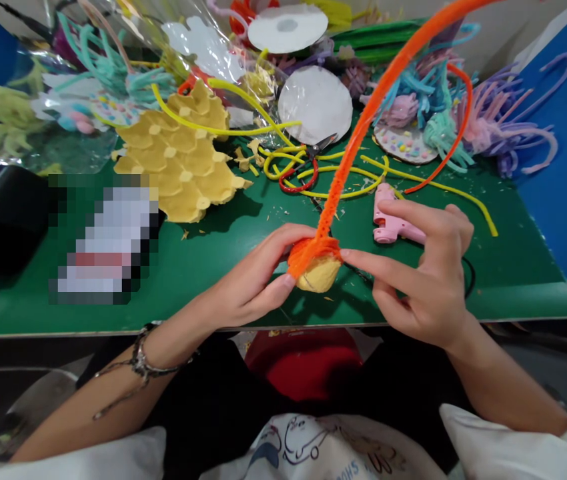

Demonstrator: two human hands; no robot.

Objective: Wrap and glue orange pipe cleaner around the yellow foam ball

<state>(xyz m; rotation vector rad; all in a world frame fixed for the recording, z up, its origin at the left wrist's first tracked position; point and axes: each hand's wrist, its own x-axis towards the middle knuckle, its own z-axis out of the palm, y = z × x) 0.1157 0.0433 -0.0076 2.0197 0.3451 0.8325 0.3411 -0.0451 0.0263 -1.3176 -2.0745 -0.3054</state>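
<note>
Here I see the left hand point(253, 283) pinching a small yellow piece point(319, 277) over the tabletop point(208, 250), the right hand point(431, 287), fingers apart, touching its side, and fuzzy orange string point(358, 143) partly wrapped, its long end unwound.

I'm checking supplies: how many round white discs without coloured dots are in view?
2: the nearer disc behind the scissors, the farther disc beyond it, near the picture's top edge. Others may be hidden.
</note>
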